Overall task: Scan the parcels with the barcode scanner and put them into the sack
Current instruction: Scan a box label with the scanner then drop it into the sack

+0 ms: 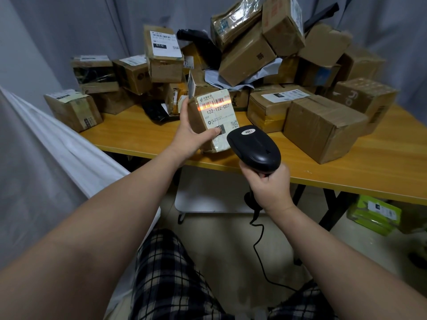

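Scan step in hand. Left hand point(191, 133) grips parcel point(213, 114) above table point(369, 172) edge, thumb on label. Right hand point(269, 187) is clenched round scanner point(254, 147) handle, parcel at its 11 o'clock. Red beam lies across the barcode. Next, likely: swing parcel toward 9 o'clock to the white sack point(69, 144) (mouth not visible), then let go
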